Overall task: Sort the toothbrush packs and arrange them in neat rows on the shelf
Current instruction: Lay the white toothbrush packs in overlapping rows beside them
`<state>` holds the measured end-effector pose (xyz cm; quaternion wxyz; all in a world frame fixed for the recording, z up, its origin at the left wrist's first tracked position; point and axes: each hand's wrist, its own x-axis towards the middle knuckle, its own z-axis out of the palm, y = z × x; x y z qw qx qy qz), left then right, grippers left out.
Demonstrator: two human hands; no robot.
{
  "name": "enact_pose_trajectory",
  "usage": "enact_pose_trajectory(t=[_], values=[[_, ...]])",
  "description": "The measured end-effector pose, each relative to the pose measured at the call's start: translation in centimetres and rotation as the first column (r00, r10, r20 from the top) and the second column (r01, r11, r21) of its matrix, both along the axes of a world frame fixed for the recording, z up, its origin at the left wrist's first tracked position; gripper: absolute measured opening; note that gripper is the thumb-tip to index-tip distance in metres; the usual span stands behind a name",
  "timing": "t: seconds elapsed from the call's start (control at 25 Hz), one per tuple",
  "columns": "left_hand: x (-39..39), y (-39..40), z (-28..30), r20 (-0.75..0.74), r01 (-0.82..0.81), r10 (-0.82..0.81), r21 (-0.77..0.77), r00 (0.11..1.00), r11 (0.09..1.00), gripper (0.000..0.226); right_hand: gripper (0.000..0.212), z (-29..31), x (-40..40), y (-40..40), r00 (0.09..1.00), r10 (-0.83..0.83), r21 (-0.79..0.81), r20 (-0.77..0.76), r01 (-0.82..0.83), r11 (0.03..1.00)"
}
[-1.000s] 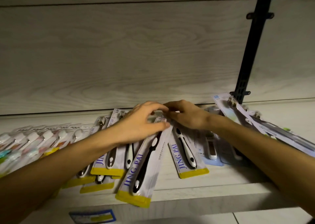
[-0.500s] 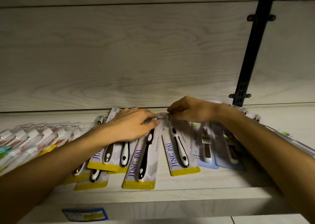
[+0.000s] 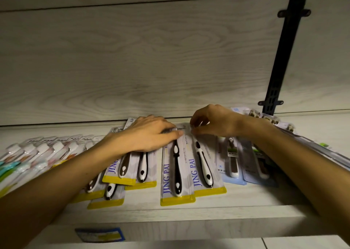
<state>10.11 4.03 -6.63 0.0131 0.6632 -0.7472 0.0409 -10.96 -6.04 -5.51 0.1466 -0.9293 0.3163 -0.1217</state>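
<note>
Beside both hands [image 3: 186, 133], blue packs [image 3: 232, 165] crowd the black upright [image 3: 280, 63].

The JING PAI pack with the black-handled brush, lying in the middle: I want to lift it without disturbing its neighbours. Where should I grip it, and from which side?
Probably by its yellow bottom edge, from the shelf's front. The black-handled pack lies flat, overlapping the white-handled pack to its right. The left hand presses on its far end, while its yellow end sticks out nearest the shelf edge, free to pinch.
</note>
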Motion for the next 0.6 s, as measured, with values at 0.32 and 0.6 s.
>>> enact_pose_trajectory(t=[0.32, 0.6], values=[[0.3, 0.2, -0.4, -0.079, 0.082, -0.088, -0.084, 0.993, 0.993, 0.05, 0.036, 0.0, -0.1, 0.3, 1.0, 0.011, 0.06, -0.003, -0.011, 0.998], [3.8, 0.1, 1.7, -0.227, -0.028, -0.029, -0.243, 0.974, 0.97, 0.061, 0.035, -0.3, 0.7, 1.3, 0.993, -0.004, 0.069, 0.118, -0.004, 0.998]])
